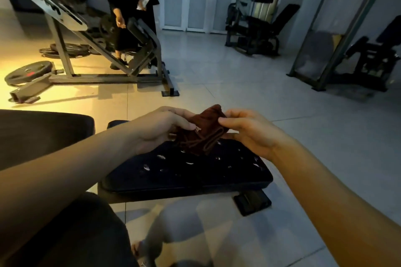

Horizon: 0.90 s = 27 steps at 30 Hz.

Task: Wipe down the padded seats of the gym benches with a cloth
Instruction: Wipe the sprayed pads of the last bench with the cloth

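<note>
A folded dark brown cloth (204,131) is held just above the black padded bench seat (188,171), whose cover is torn in several small spots. My left hand (160,128) grips the cloth's left side, thumb on top. From the right, my right hand (249,130) pinches its right edge between thumb and fingers. A second dark padded cushion (43,134) lies to the left of the seat, partly hidden by my left forearm.
A plate-loaded machine (97,50) stands at the back left with weight plates (28,71) on the floor beside it, and a person in dark clothes (130,6) stands behind it. More gym machines (256,26) line the back right. Open tiled floor (238,84) lies between.
</note>
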Available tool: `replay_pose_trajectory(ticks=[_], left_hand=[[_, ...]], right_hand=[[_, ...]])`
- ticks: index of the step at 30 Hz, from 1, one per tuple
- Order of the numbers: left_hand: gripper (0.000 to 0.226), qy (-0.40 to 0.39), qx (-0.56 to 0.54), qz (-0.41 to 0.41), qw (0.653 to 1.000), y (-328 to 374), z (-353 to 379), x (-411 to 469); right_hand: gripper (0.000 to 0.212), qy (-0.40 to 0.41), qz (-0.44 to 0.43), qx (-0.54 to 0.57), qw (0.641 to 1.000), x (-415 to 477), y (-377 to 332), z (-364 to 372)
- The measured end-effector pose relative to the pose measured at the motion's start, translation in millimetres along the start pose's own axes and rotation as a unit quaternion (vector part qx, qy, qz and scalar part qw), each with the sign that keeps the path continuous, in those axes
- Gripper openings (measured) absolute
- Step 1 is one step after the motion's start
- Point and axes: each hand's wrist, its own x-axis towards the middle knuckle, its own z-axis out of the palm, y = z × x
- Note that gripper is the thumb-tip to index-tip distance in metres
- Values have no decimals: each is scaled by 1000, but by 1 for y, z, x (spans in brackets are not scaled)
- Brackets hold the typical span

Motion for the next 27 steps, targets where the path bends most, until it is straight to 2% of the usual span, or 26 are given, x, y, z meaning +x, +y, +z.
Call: replay_pose_trajectory(ticks=[2,5,7,9,12,15,20,23,27], left_hand=[[28,1,-6,1,1000,0,-7,-3],[29,3,9,-9,1000,-1,-13,0],[43,11,56,-20,998,-2,-10,6],[56,46,95,-36,994,-6,-7,16],[40,95,111,-66,987,-14,-9,34],[24,122,123,-113,978,-23,-18,52],[27,234,19,-162,959,-37,-28,67],[19,268,10,-166,949,-46,-35,60],[23,305,22,-188,933,-53,-44,43]], right_hand=[[13,-24,8,10,1000,2,-7,5],[14,8,15,-10,1000,13,-11,17],[13,30,22,-27,999,26,-12,21],[15,11,32,-33,999,44,-11,20],[19,-24,57,-30,998,77,0,16],[22,-23,99,-7,995,115,22,20],[32,-27,117,34,992,158,43,47],[20,-29,98,40,994,173,54,67],[14,-82,81,38,993,186,60,89]])
